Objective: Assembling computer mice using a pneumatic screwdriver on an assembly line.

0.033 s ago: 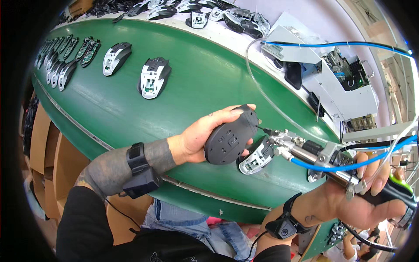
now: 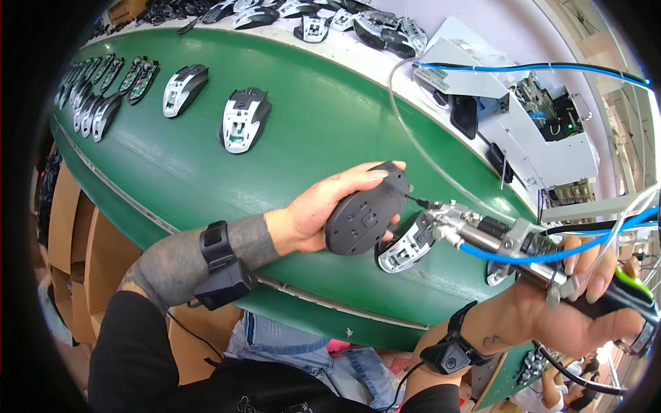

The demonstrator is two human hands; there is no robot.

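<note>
In my left hand (image 2: 313,203) I grip a black computer mouse (image 2: 359,224), its flat underside turned up, thumb over one end and fingertips round the far edge. My right hand (image 2: 571,310) is wrapped round the dark handle of a power screwdriver (image 2: 482,237) with a metal front and blue and clear hoses. Its thin bit points left at the mouse's right end; whether it touches a screw is too small to tell. Just beneath the held mouse, a half-assembled white-and-black mouse (image 2: 406,248) lies on the green bench. Another such mouse (image 2: 497,273) is partly hidden under the screwdriver.
The green bench top (image 2: 296,124) carries two part-built mice (image 2: 244,124) left of centre. Rows of circuit boards and shells (image 2: 103,113) lie farther left. More mouse shells (image 2: 310,29) crowd the white back ledge. A white machine (image 2: 544,144) stands back right; hoses loop across the right side.
</note>
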